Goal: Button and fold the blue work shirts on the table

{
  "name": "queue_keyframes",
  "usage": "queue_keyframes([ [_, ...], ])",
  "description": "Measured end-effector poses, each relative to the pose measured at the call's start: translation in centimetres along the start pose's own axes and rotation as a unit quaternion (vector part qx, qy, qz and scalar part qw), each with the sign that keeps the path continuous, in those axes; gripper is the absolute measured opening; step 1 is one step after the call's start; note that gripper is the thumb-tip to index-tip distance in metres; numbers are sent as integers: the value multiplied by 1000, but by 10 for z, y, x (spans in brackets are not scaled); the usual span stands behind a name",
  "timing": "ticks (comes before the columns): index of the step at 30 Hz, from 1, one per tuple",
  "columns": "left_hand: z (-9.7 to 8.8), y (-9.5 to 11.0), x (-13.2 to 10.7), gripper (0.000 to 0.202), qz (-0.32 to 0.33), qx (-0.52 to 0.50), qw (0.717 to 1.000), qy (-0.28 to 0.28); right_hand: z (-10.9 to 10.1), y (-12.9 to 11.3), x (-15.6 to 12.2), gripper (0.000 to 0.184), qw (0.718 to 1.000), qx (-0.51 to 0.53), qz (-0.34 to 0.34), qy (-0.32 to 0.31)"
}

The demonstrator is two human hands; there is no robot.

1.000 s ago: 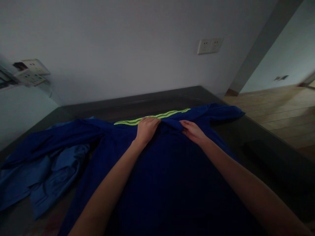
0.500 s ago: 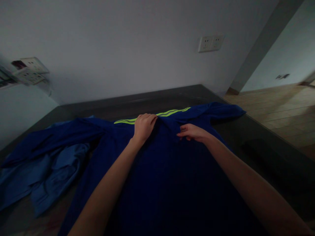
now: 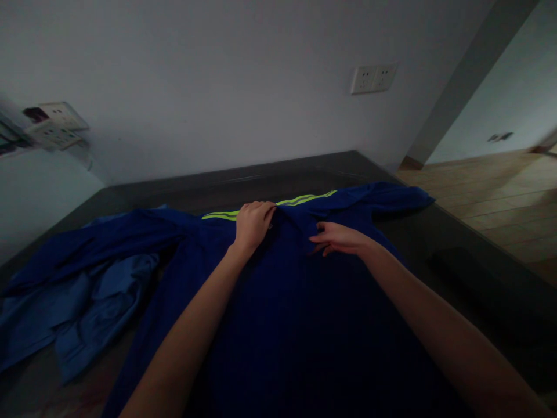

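**Dark blue garment (image 3: 296, 325) under both hands**

Left hand (image 3: 253, 223) curled on a fold of it beside the yellow-green stripes (image 3: 304, 200); right hand (image 3: 342, 238) flat, fingers outstretched on the fabric. Garment spread over the dark surface (image 3: 270, 177). Paler blue cloth (image 3: 82, 302) crumpled leftward; dark flat object (image 3: 474, 270) off right.

Both arms reach forward — left hand (image 3: 253, 223) curled, right hand (image 3: 338, 238) flat, fingers extended.
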State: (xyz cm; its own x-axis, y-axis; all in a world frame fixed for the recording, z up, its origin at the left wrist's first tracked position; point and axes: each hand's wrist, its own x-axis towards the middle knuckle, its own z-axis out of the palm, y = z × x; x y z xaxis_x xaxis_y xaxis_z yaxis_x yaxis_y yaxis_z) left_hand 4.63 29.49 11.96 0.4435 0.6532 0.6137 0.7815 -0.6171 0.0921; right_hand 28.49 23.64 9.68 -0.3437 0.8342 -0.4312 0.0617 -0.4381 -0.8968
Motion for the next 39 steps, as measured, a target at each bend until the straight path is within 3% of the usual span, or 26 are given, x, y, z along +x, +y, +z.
queue_keyframes([
  [6,1,0,0,23,-8,-1,1000,-11,3,2,2,14,988,-152,15,10],
  [9,1,1,-1,22,-5,-4,1000,-12,6,3,3,14,980,-199,16,-7],
  [16,2,-1,-1,24,-9,-4,1000,-11,0,2,2,11,962,-256,-90,-24],
  [20,3,-4,-1,24,-17,2,1000,-9,-11,-4,-2,16,961,-251,-113,-36],
  [24,4,-4,-1,24,-17,-1,1000,-8,-10,-4,-3,34,969,-234,-67,-28],
  [27,3,-2,-1,24,-15,-3,1000,-4,2,2,0,48,972,-229,-12,-58],
  [31,1,0,0,24,-16,-7,1000,-5,16,8,5,46,969,-242,5,-54],
  [35,1,-1,0,25,-22,-7,1000,-9,18,4,4,29,969,-237,-68,-22],
  [39,2,-3,1,25,-23,-1,1000,-1,12,-5,-1,23,961,-237,-141,-10],
])
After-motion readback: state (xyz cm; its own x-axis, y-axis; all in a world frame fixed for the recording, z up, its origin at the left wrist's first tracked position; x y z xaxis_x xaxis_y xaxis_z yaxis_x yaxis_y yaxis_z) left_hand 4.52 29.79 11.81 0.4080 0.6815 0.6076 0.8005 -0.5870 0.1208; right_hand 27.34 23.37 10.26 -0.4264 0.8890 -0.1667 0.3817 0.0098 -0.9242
